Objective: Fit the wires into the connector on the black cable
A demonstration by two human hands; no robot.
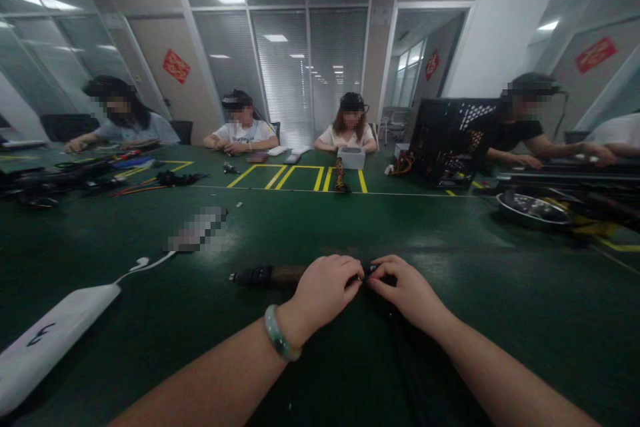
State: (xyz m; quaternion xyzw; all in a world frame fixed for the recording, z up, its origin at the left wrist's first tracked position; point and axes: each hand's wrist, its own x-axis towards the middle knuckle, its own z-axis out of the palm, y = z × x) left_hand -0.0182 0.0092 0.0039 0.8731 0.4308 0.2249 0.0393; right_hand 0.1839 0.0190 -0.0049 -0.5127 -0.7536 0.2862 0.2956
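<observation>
Here, left hand: my fingers are pinched on a small dark part at the rod's end, probably to steady it.
Right hand: fingers grasp the same part from the other side.
Rod: flat on the table, which carries its weight.
Bowl: metal, far right; I cannot make out its contents.
Case: black, with coloured wires spilling out at its left.

Two hands, one dark cable, one bracelet, one white power bank
</observation>
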